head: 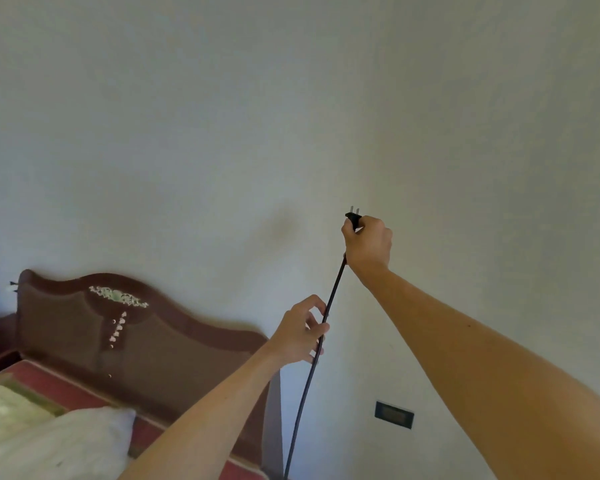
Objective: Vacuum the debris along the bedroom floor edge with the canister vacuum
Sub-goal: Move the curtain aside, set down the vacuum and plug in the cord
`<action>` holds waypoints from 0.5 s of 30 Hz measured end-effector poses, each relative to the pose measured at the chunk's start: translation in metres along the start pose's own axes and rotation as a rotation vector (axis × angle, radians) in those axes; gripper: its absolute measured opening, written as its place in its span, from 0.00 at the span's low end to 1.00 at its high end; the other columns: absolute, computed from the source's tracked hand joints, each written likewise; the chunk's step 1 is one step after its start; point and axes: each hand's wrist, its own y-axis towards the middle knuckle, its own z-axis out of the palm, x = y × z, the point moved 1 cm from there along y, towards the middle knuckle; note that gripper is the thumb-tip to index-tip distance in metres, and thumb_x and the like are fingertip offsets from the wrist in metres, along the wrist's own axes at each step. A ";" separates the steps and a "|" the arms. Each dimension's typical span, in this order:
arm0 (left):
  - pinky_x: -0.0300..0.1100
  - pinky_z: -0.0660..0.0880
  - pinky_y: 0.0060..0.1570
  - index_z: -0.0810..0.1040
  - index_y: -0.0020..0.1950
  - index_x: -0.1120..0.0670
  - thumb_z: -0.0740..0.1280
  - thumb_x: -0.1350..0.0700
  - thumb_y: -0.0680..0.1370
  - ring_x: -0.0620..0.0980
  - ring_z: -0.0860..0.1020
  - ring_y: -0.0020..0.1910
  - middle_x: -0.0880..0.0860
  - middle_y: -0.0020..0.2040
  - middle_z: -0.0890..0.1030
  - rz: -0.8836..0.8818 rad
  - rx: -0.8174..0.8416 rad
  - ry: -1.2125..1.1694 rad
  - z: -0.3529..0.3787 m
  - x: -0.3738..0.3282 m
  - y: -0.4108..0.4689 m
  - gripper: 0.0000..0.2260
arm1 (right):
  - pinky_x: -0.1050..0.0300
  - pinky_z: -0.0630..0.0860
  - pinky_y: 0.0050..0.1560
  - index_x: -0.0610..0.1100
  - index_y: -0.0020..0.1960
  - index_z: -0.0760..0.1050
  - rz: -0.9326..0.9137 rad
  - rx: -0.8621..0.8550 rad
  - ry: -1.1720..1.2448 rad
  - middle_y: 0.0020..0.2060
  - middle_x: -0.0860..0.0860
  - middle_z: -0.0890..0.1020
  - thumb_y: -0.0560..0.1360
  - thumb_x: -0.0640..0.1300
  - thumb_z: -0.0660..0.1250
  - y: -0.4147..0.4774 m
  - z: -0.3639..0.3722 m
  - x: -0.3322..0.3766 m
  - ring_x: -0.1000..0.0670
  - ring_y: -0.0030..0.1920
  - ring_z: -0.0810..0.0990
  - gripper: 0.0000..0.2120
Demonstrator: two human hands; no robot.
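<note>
My right hand (368, 242) grips the black plug (353, 218) of the vacuum's power cord, its two metal prongs pointing up toward the wall. The black cord (307, 382) runs down from that hand to the bottom edge of the view. Lower and to the left, my left hand (300, 332) has its fingers curled loosely round the cord. A dark wall socket plate (394, 414) sits low on the white wall, below and right of both hands. The vacuum itself and the floor are out of view.
A dark brown carved headboard (118, 327) stands against the wall at the left. Below it lies a bed with a red cover (49, 382) and a white fluffy pillow (59, 441). Bare white wall (291, 98) fills the upper view.
</note>
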 end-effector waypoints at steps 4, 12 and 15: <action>0.51 0.83 0.35 0.71 0.51 0.52 0.65 0.60 0.81 0.54 0.80 0.31 0.58 0.41 0.75 -0.022 0.064 0.000 0.036 0.010 0.029 0.04 | 0.44 0.82 0.40 0.40 0.53 0.81 0.053 -0.016 -0.032 0.37 0.46 0.79 0.78 0.48 0.63 0.017 -0.011 -0.046 0.39 0.35 0.82 0.13; 0.49 0.83 0.35 0.71 0.52 0.53 0.64 0.59 0.81 0.53 0.80 0.33 0.59 0.41 0.76 -0.046 0.208 0.000 0.099 0.050 0.072 0.02 | 0.50 0.79 0.37 0.40 0.49 0.80 0.126 -0.053 -0.152 0.37 0.44 0.81 0.78 0.48 0.64 0.032 -0.024 -0.139 0.39 0.36 0.82 0.12; 0.48 0.82 0.34 0.72 0.52 0.53 0.63 0.59 0.81 0.53 0.79 0.32 0.58 0.41 0.76 -0.052 0.263 -0.034 0.119 0.070 0.086 0.02 | 0.50 0.77 0.37 0.40 0.48 0.79 0.152 -0.073 -0.199 0.38 0.44 0.81 0.78 0.48 0.64 0.035 -0.020 -0.169 0.40 0.37 0.80 0.12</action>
